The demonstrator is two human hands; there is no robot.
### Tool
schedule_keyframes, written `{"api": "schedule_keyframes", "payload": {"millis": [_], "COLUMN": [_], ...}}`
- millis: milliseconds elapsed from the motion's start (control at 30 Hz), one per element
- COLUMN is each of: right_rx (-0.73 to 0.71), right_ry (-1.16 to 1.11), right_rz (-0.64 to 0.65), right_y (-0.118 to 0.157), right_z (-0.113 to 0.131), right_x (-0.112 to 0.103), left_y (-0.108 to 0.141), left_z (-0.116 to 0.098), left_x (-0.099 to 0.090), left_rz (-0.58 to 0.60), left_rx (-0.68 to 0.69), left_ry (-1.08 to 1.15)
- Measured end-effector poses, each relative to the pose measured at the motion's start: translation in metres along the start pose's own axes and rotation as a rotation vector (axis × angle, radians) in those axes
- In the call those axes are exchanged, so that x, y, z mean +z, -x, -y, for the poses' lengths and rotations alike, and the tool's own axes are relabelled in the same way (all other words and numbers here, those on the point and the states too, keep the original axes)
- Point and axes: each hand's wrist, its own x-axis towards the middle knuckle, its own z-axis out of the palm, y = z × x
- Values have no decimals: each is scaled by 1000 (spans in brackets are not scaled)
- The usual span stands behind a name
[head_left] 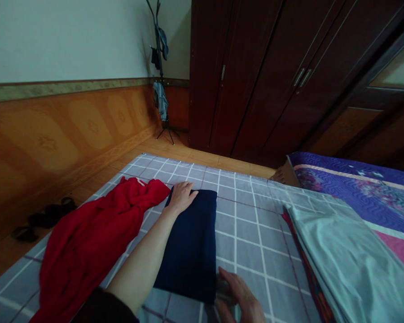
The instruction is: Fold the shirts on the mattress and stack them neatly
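A folded navy cloth (188, 246) lies flat on a grey checked sheet (249, 229). My left hand (182, 197) rests palm down on its far end, with the fingers reaching past its top edge. My left forearm lies along the cloth's left side, beside a crumpled red garment (94, 242). At the bottom of the view, my right hand (239, 296) is curled at the cloth's near end, around a dark greyish edge that I cannot identify. A folded pale teal sheet (350, 255) lies to the right, with a patterned red layer showing beneath its left edge.
Purple quilted bedding (366, 184) lies beyond the teal sheet. A dark wooden wardrobe (256, 76) stands ahead, and a coat stand (160, 72) hung with clothes stands in the corner. Dark sandals (45, 220) lie on the wooden floor to the left.
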Motion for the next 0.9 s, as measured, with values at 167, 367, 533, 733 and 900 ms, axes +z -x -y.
{"api": "schedule_keyframes", "payload": {"millis": [167,367,533,733,900], "right_rx": [446,536,517,546,619], "right_ry": [-299,-42,155,114,-186], "right_rz": [203,203,212,130,20], "right_y": [-38,-63,-67,-62,-57], "right_z": [21,36,40,42,41], "right_x": [-19,-19,-16,-8,-16], "left_y": [-11,-31,-41,-42,-43], "left_z": [-3,-6,-7,-7,-9], "left_x": [-11,-16,-16,-12,-12], "left_rz": [104,283,383,414,463], "left_rx": [84,132,123,164,189], "left_ry": [53,90,115,198,248]}}
